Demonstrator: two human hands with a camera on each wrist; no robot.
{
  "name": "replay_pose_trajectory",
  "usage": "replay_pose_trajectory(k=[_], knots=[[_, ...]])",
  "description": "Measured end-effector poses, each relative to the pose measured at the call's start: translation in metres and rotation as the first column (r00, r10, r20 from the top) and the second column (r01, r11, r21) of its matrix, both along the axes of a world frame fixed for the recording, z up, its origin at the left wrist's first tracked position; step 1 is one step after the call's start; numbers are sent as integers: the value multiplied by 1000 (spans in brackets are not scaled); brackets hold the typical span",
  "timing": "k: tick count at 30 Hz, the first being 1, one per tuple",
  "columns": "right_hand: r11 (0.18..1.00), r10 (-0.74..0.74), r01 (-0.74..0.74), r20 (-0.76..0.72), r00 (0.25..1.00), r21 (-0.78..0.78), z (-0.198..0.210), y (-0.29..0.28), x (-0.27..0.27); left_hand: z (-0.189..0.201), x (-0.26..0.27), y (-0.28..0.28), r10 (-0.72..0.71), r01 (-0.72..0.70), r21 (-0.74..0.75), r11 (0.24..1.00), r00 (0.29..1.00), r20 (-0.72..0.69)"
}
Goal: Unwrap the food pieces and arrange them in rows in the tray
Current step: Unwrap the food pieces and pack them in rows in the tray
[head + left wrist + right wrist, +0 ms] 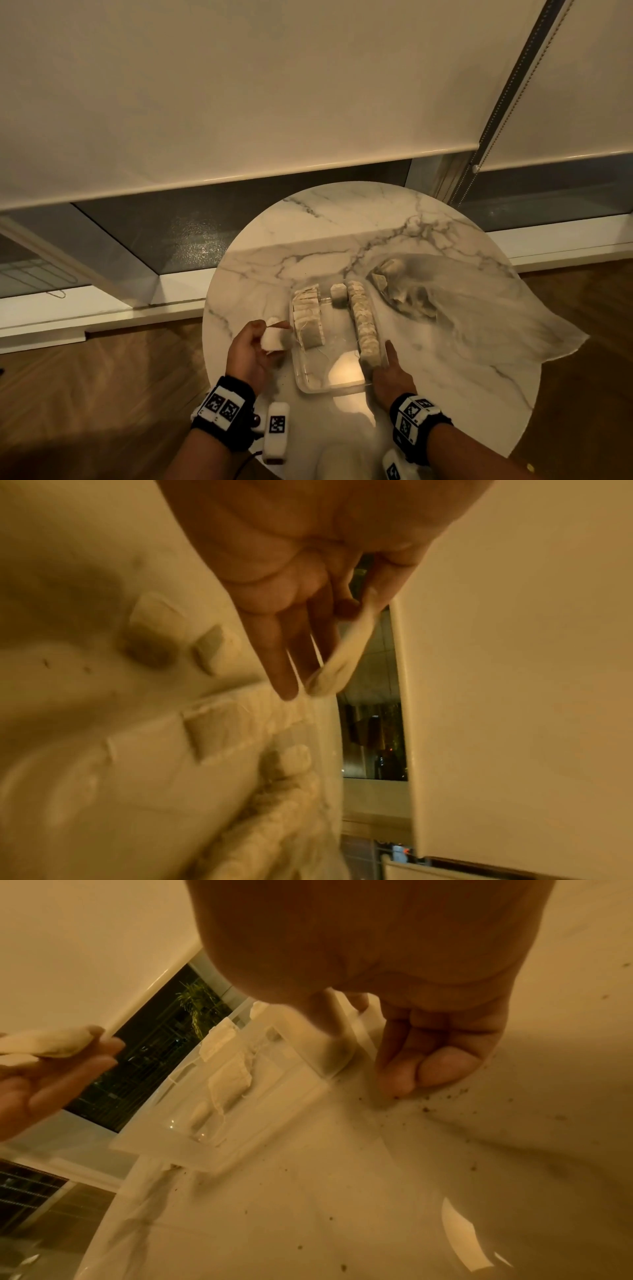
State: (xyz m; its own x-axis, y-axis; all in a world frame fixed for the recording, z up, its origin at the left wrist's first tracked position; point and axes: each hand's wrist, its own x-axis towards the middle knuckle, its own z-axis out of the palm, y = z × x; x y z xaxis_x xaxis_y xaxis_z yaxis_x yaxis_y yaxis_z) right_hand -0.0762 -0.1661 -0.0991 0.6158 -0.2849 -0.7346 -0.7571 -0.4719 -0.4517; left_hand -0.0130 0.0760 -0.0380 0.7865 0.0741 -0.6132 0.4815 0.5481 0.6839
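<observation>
A: The food piece (pixel 273 341) in the left hand (pixel 247 353), where is it exactly?

B: Held just off the tray's left edge, above the desk (pixel 445 359), pinched between thumb and fingers. The left wrist view shows the pale piece (pixel 337 653) against the fingertips (pixel 284 680), blurred. That grip is closed on the piece.

A: Is it unwrapped?

B: I cannot tell; something thin sticks out from it, perhaps a string or a wrapper end.

A: And the tray (pixel 334 385)?

B: Clear plastic, with a short left row (pixel 308 317) and a longer right row (pixel 365 329) of pieces standing on edge, plus one loose piece (pixel 339 294) at the far end between them. The near end is bare.

A: So where should this one go?

B: My judgement: onto the near end of the left row, upright, flat face against the last piece, so the row stays straight.

A: The right hand (pixel 390 371)?

B: It rests at the tray's right side, index finger straight along the right row, other fingers curled on the desk, gripping nothing I can see. Keeping it there should steady the light tray.

A: Risks?

B: A nudge could topple the standing pieces. The crumpled wrapping sheet (pixel 462 301) lies right of the tray, out of the way.
</observation>
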Motion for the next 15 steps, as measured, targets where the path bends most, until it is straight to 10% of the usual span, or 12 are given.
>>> replay_pose_trajectory(k=[8, 15], knots=[[999, -18, 19, -9, 1000, 48, -2, -3, 0, 0, 3, -46, -244, 235, -66, 970, 944, -223], [1000, 7, -7, 5, 1000, 2, -5, -3, 0, -31, -13, -69, -560, 462, 629, 626, 827, -50]])
